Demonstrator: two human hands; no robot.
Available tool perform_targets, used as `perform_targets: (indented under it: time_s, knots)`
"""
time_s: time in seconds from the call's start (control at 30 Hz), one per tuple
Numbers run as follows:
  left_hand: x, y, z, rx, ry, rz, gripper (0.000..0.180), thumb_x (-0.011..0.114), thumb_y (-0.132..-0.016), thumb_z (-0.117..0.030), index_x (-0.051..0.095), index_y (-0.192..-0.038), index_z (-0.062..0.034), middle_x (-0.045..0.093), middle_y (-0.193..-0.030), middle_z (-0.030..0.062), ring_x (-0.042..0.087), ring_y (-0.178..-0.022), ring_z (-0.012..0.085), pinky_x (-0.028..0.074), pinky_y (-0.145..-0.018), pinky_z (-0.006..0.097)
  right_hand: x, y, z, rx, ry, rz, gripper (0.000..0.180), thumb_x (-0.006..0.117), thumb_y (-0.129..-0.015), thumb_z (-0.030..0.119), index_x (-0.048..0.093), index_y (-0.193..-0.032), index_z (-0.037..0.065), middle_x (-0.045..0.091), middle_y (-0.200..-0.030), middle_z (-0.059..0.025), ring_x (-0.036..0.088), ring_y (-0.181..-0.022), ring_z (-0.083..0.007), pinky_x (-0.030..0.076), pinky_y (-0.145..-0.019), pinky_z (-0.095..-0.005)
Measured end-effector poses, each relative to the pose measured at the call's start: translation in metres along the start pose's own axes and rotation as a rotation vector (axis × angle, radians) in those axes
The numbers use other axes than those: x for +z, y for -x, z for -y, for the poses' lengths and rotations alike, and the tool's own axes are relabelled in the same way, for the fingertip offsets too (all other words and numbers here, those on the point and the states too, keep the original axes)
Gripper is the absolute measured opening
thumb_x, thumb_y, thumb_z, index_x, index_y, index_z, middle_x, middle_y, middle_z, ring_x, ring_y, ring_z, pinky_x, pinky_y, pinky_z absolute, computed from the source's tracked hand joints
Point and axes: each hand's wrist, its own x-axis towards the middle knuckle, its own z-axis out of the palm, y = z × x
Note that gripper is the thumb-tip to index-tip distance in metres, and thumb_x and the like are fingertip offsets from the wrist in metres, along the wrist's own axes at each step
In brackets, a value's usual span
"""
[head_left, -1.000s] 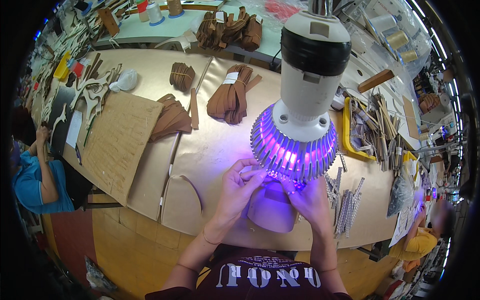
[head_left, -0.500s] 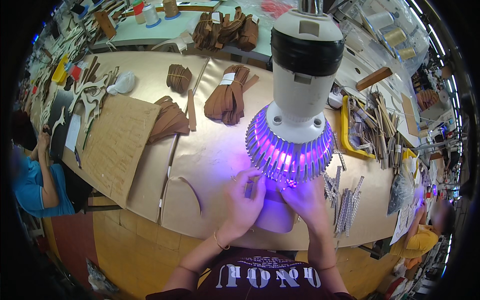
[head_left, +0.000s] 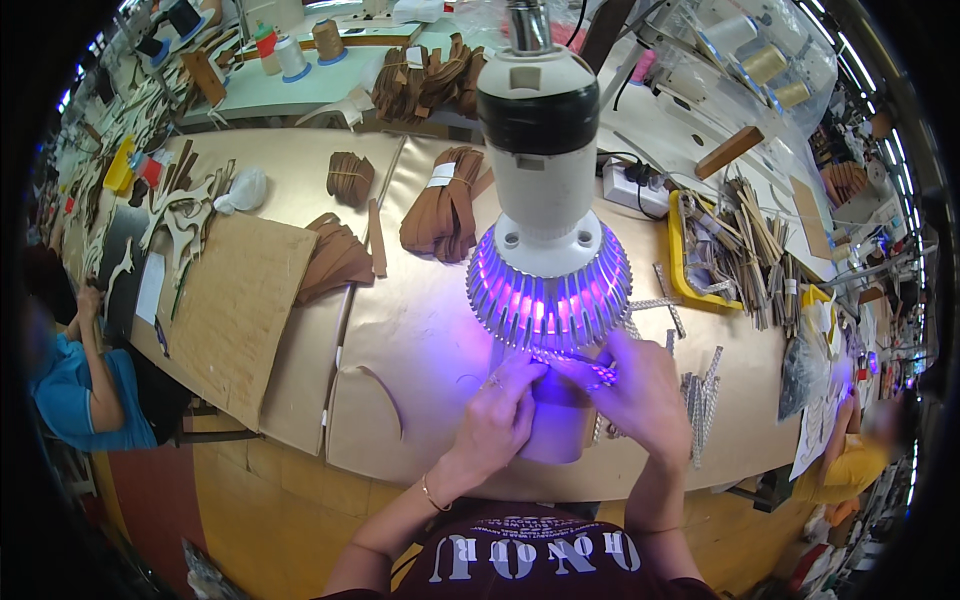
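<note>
Both hands work just below a white lamp (head_left: pixel 548 190) with a finned metal head glowing purple. My right hand (head_left: pixel 642 398) is closed on a narrow braided strip (head_left: pixel 602 371), which runs leftward under the lamp's rim. My left hand (head_left: pixel 495 418) pinches close to the strip's left end; what lies between its fingertips is hidden by glare and the lamp. Beneath the hands, a smooth brown piece (head_left: pixel 553 432) lies on the table, tinted purple by the light. More braided strips (head_left: pixel 702 400) lie to the right of my right hand.
Banded bundles of brown strips (head_left: pixel 440 210) lie beyond my left hand. A flat tan board (head_left: pixel 240 310) rests on the left. To the right stands a yellow tray (head_left: pixel 690 270) of strips. People sit at both sides; a curved brown strip (head_left: pixel 383 398) lies nearby.
The lamp appears further left and smaller in view, uncovering a white power strip behind. My right hand has turned and lifted outward, exposing the braided strip; my left fingers have closed together.
</note>
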Motion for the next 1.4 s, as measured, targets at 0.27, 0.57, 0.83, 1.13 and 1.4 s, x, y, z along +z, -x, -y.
perform_targets:
  time_s: [0.27,0.57,0.83,1.13,1.4]
  knots:
    - [-0.004,0.002,-0.001,0.069,-0.104,0.102,0.041,0.058,-0.083,0.004,0.06,-0.123,-0.0059,0.057,-0.126,0.0283,0.057,-0.117,0.0424,0.047,-0.1,0.045,-0.011,0.002,-0.011,0.165,-0.005,0.033,0.028,0.071,-0.085,0.032,0.07,-0.082,0.004,0.062,-0.061,-0.0146,0.062,-0.058,-0.0333,0.047,-0.056,-0.0414]
    - [-0.008,-0.002,-0.005,0.056,-0.161,0.169,0.042,0.059,-0.084,0.002,0.059,-0.125,-0.0063,0.054,-0.129,0.0292,0.056,-0.117,0.044,0.046,-0.1,0.047,-0.01,0.004,-0.019,0.196,-0.078,-0.065,0.032,0.071,-0.085,0.035,0.069,-0.08,0.004,0.062,-0.06,-0.015,0.063,-0.059,-0.0339,0.047,-0.057,-0.042]
    - [-0.013,-0.007,-0.007,0.058,-0.244,0.248,0.043,0.059,-0.085,0.001,0.058,-0.127,-0.0065,0.051,-0.134,0.0286,0.055,-0.117,0.0456,0.05,-0.093,0.048,0.002,0.013,-0.032,0.234,-0.139,-0.139,0.037,0.071,-0.085,0.039,0.067,-0.078,0.003,0.059,-0.057,-0.0138,0.062,-0.057,-0.0325,0.047,-0.056,-0.0425]
    - [-0.015,-0.011,-0.013,0.046,-0.257,0.269,0.04,0.058,-0.085,0.002,0.06,-0.124,-0.0062,0.052,-0.133,0.0286,0.056,-0.119,0.0432,0.052,-0.092,0.045,0.019,0.022,-0.045,0.266,-0.195,-0.156,0.042,0.07,-0.085,0.043,0.067,-0.077,0.003,0.058,-0.058,-0.0135,0.057,-0.052,-0.0289,0.044,-0.053,-0.0395]
    - [-0.016,-0.012,-0.015,0.057,-0.292,0.264,0.039,0.057,-0.086,0.002,0.06,-0.124,-0.0061,0.052,-0.133,0.0284,0.056,-0.118,0.0424,0.052,-0.093,0.045,0.035,0.021,-0.055,0.32,-0.253,-0.097,0.044,0.067,-0.086,0.048,0.067,-0.079,0.005,0.063,-0.064,-0.0132,0.064,-0.062,-0.0315,0.049,-0.059,-0.042]
